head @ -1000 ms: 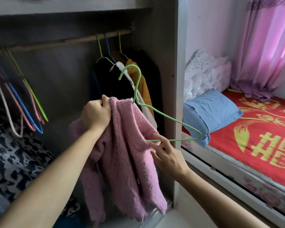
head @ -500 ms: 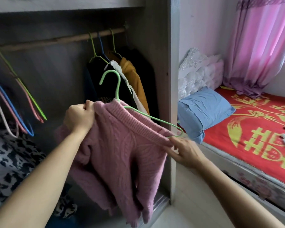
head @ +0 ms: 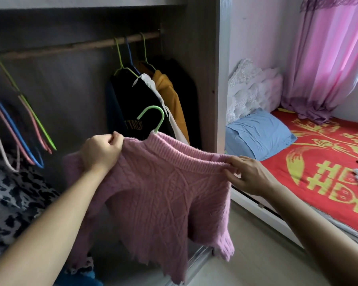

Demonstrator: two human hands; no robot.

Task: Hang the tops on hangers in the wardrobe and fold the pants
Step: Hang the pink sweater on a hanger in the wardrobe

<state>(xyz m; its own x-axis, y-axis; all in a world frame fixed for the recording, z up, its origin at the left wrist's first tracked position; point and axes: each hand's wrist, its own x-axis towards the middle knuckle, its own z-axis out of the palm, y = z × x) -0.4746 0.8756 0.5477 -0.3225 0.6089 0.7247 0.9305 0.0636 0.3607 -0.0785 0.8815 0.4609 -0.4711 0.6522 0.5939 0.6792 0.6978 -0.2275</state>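
Note:
A pink cable-knit sweater [head: 165,193] hangs spread out in front of the open wardrobe. A green hanger [head: 153,116] is inside it; only its hook sticks up from the ribbed collar. My left hand [head: 100,152] grips the sweater's left shoulder. My right hand [head: 244,174] pinches the right shoulder at the collar's end. The wooden rail [head: 87,45] runs above, well higher than the hook. Dark, white and mustard tops [head: 153,100] hang on it at the right end.
Several bare coloured hangers [head: 25,133] hang at the rail's left end over a black-and-white patterned cloth [head: 10,203]. The wardrobe's side panel [head: 215,79] stands right of the sweater. Beyond it lies a bed with a red cover [head: 318,172], a blue pillow [head: 256,133] and pink curtains [head: 329,58].
The hanger's right arm has gone fully inside the sweater. My right hand moved from the bare hanger wire to the sweater's right shoulder, and the sweater now hangs spread flat.

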